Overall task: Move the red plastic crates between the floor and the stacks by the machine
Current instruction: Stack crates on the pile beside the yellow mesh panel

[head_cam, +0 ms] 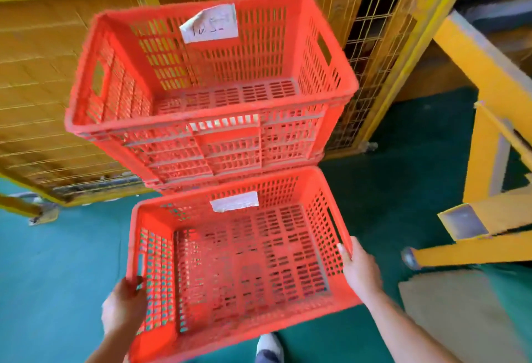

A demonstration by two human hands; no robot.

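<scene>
Against the yellow wire-mesh machine guard point(43, 89) stands a stack of red slotted plastic crates point(213, 97), its top crate empty, with a white handwritten paper label point(210, 24) on the far wall. Directly in front, a second empty red slotted plastic crate point(239, 264) is held tilted above the green floor point(57, 261). Left hand point(123, 305) is clamped on its left rim; right hand point(359, 270) is clamped on its right rim. Motion blur obscures whether the held crate touches the stack. A white shoe point(269, 347) shows below.
</scene>
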